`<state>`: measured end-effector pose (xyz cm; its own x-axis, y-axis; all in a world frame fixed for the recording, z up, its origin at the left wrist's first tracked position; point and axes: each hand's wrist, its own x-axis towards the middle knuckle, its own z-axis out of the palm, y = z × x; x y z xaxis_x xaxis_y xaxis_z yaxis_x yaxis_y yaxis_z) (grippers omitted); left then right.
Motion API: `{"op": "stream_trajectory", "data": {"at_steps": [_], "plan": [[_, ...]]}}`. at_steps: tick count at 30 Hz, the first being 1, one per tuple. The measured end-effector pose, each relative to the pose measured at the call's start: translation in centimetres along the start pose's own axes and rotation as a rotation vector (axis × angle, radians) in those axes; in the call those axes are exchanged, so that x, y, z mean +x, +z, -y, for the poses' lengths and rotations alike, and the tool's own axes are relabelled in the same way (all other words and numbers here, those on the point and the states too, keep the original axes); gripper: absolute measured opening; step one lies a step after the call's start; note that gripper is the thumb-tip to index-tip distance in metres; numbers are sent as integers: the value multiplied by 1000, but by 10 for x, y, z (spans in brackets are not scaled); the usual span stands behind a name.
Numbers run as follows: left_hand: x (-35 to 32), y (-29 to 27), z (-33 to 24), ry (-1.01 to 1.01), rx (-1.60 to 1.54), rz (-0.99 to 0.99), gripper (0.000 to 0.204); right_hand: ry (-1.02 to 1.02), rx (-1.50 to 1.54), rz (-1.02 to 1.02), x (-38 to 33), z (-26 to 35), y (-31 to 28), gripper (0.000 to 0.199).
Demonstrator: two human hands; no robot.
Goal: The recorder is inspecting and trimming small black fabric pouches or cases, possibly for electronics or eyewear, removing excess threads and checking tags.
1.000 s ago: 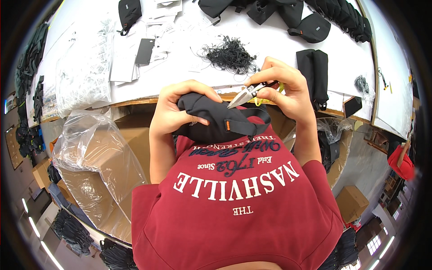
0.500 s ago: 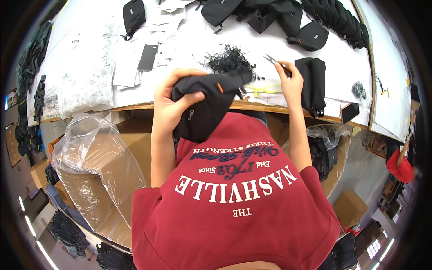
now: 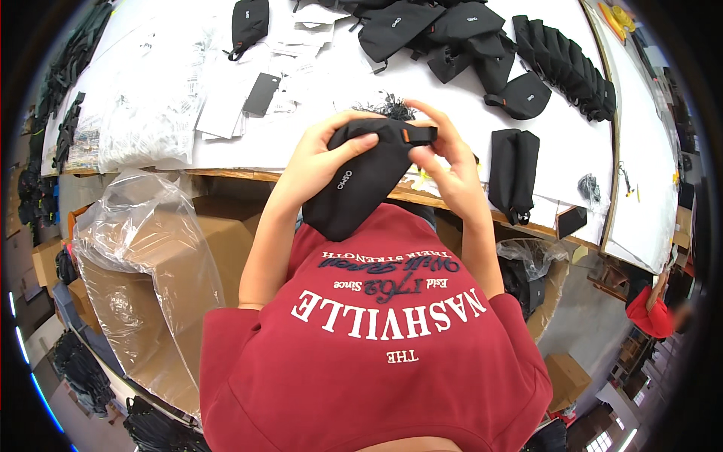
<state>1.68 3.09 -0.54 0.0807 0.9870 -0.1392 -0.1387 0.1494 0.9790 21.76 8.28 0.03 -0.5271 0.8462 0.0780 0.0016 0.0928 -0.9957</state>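
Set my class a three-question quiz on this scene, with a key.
1. Which hand's thumb lies across the held black pouch?
2. True or false: the small tag on that pouch is green.
3. Where does the row of black pouches lie: (a) in a cardboard box, (b) on the white table, (c) on the floor?

Key: 1. The left hand. 2. False; it is orange. 3. b.

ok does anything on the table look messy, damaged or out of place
Nothing looks damaged. The white papers lie scattered at odd angles and the black cords beyond the held pouch look tangled, untidy against the neat pouch row.
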Motion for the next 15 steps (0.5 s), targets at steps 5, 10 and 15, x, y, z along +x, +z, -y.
{"op": "stream_trajectory", "data": {"at_steps": [5, 10, 15], "plan": [[-5, -1, 6, 10, 27, 17, 60, 118, 30, -48, 3, -9, -4, 28], [-31, -16, 25, -97, 146, 60, 54, 79, 95, -211, -17, -24, -15, 26], [-40, -20, 21, -111, 140, 66, 47, 147, -151, 67, -22, -13, -20, 38]]}}
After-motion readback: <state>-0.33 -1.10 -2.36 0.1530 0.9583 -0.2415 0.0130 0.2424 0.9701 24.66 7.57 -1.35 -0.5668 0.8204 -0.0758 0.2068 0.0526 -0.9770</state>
